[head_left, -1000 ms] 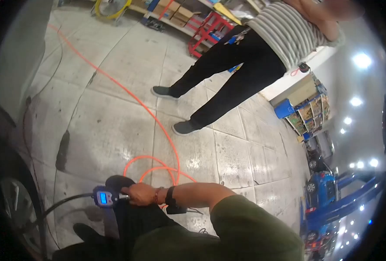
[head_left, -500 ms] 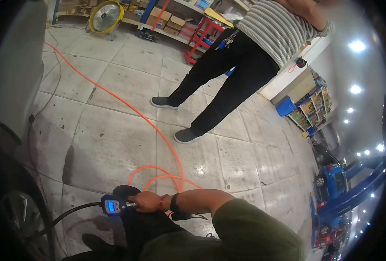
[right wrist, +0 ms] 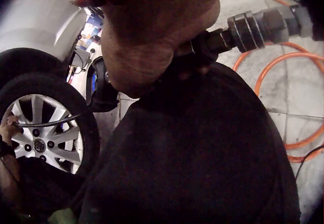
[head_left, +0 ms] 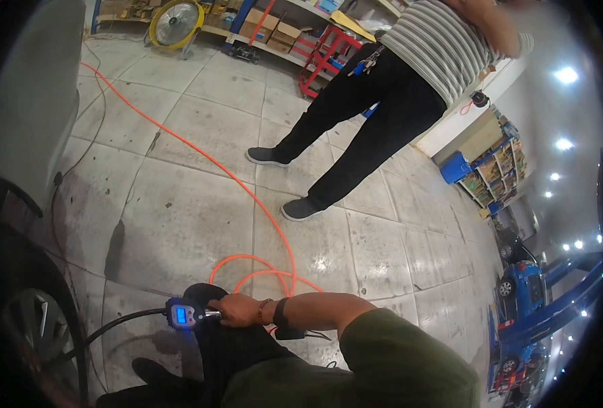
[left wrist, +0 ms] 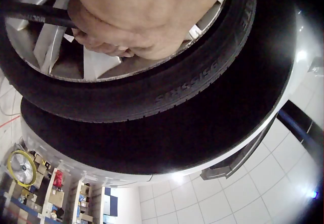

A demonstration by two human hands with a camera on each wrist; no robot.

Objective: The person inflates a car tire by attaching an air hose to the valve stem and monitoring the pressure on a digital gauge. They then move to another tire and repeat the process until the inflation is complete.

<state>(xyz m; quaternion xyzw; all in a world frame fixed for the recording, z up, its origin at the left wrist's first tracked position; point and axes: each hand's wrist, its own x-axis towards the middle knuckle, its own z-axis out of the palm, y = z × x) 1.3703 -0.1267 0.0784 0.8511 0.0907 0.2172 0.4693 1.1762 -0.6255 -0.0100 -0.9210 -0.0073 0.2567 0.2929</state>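
Observation:
My right hand (head_left: pixel 242 309) grips the handle of a tire inflator (head_left: pixel 181 315), its blue display lit, above my dark-trousered knee. A metal coupling (right wrist: pixel 253 29) sticks out behind that hand in the right wrist view. From the gauge a black hose (head_left: pixel 125 317) runs left to a car wheel (head_left: pixel 43 326) with silver spokes. There, in the left wrist view, my left hand (left wrist: pixel 136 21) lies over the rim, fingers curled round the hose end close to the spokes. The hose tip and the valve are hidden behind it. Black tire rubber (left wrist: pixel 167 97) curves below.
An orange air hose (head_left: pixel 199 151) snakes across the tiled floor and loops beside my knee. A person (head_left: pixel 390 88) in a striped top stands ahead. A yellow fan (head_left: pixel 177 26) and shelves are at the back. The car's light body panel (head_left: pixel 26 102) rises at left.
The head view has tilted, bringing more of the fan and shelves into sight. My right hand still holds the inflator, which appears slightly further right in the head view.

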